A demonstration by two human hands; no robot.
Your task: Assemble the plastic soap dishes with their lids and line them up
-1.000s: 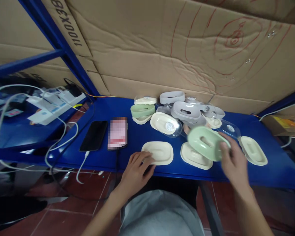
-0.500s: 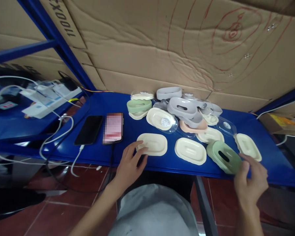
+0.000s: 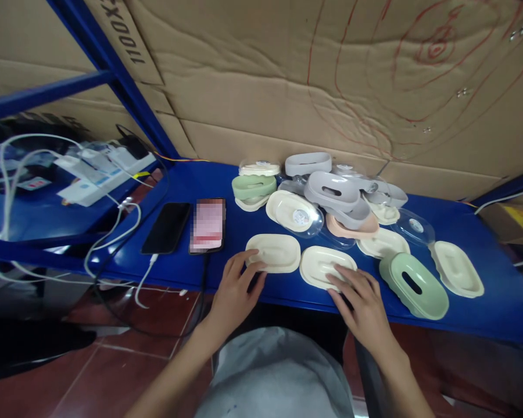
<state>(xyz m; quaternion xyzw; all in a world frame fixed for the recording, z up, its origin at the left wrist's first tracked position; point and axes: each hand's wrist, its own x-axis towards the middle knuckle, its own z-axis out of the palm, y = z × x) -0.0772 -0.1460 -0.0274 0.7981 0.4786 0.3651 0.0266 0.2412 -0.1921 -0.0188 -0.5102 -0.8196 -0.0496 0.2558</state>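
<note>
My left hand [image 3: 239, 284] rests its spread fingertips on the left edge of a cream oval tray [image 3: 279, 253]. Beside it lies a second cream tray [image 3: 320, 264], and my right hand [image 3: 361, 302] touches its right side with fingers apart. The two trays lie nearly edge to edge near the table's front. To the right of my right hand sits a green oval dish with a slot [image 3: 422, 290], tilted on the surface. Another cream tray [image 3: 455, 270] lies past it at the far right.
Behind the trays is a heap of grey dishes [image 3: 331, 188], a peach dish [image 3: 353, 225], a green dish [image 3: 253, 187] and clear covers [image 3: 414, 226]. Two phones, one black [image 3: 165, 228] and one lit [image 3: 208, 225], lie left. A white power strip [image 3: 108, 180] with cables stands beyond.
My right hand has left the green dish and moved left onto the second cream tray, which now lies closer to the first. My left hand stays on its tray.
</note>
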